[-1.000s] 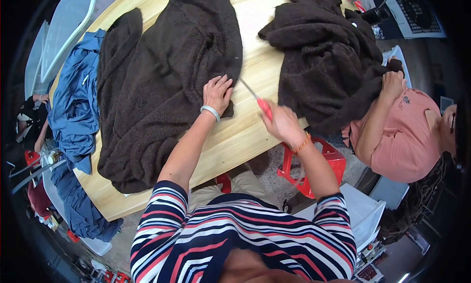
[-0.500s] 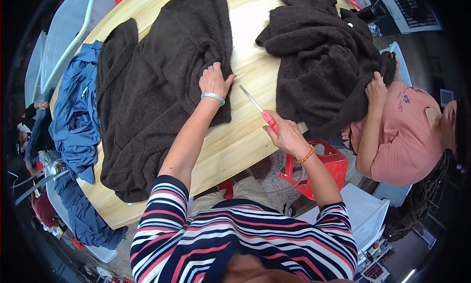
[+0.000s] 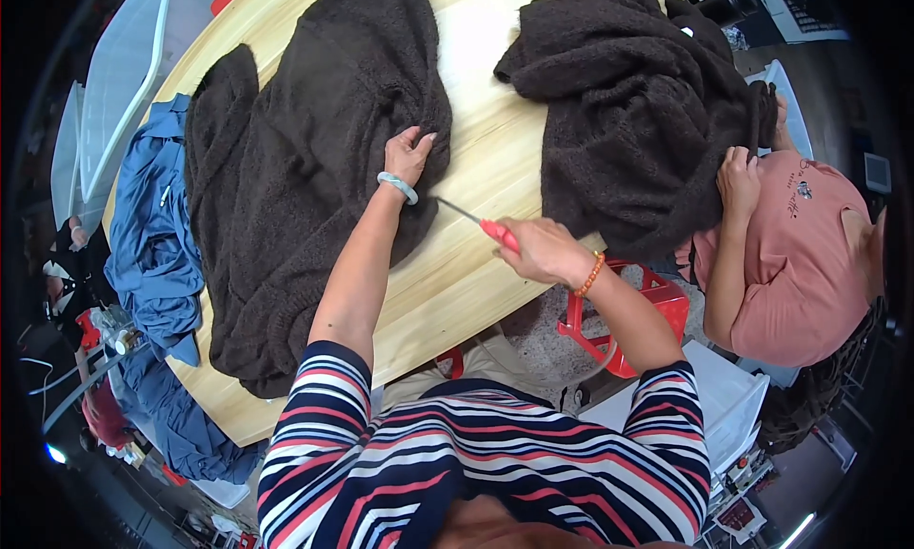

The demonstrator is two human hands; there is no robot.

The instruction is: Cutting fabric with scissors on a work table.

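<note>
A dark brown fuzzy knit garment (image 3: 314, 159) lies spread over the left half of the wooden table. My left hand (image 3: 407, 159), with a pale bangle at the wrist, pinches a fold of it near its right edge. In my right hand (image 3: 547, 249) is a red-handled tool (image 3: 500, 233) with a slim metal shaft; its exact kind is unclear. The shaft points left, its tip close to the garment's edge below my left hand. Whether the tip touches the cloth cannot be told.
A second dark brown knit (image 3: 638, 130) is heaped at the table's right, where a co-worker in a pink shirt (image 3: 800, 263) holds it. Blue cloth (image 3: 152, 235) hangs over the left edge. A red stool (image 3: 628, 311) stands below the table (image 3: 486, 159), and pale plastic bins (image 3: 129, 82) stand beyond it.
My left hand has gone from lying outstretched on the knit to pinching a fold. The tool has moved left and down, toward the garment's edge, which has shifted and folded.
</note>
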